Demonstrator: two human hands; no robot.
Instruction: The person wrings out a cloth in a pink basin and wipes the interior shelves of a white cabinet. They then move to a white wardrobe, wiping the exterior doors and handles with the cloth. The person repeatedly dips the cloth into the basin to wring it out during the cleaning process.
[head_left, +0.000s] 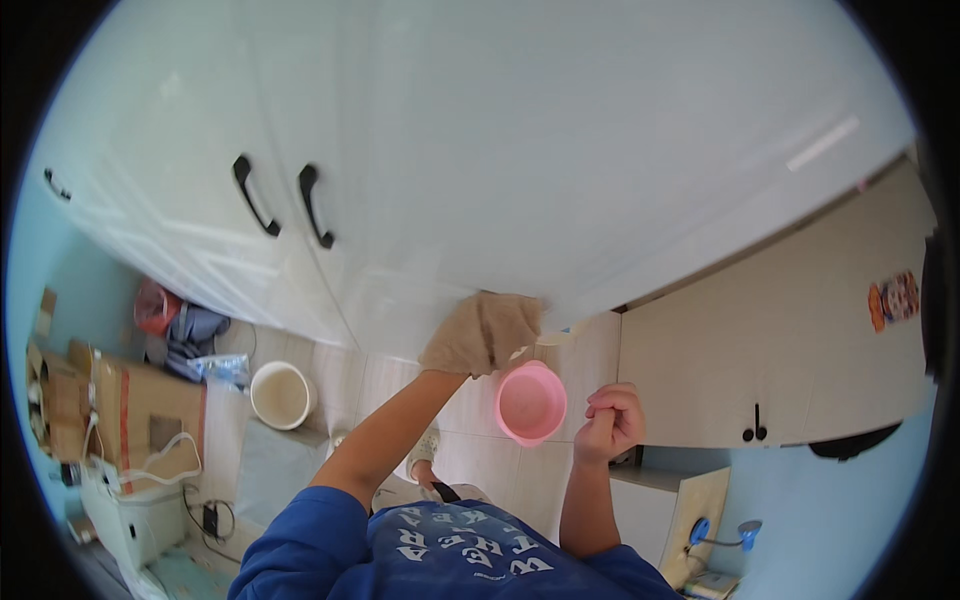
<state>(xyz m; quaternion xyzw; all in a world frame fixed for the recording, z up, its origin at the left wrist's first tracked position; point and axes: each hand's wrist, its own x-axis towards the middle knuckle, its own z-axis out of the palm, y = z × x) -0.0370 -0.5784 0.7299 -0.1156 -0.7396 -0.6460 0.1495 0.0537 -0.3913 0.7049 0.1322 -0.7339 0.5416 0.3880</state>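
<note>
A tan cloth (484, 334) covers my left hand (469, 349), which presses it against the lower part of a glossy white cabinet door (465, 187). The fingers are hidden beneath the cloth. My right hand (611, 421) is held in the air on the right, its fingers curled in, with nothing seen in it. Between and below the hands, a pink plastic basin (530, 403) stands on the tiled floor. Two black door handles (255, 196) are on the cabinet to the left.
A cream bucket (283, 395) stands on the floor at the left, near cardboard boxes (150, 412), a white container (135, 517) and loose cables (211, 519). At the right are a beige cabinet (720, 337) and a low white cabinet (645, 514).
</note>
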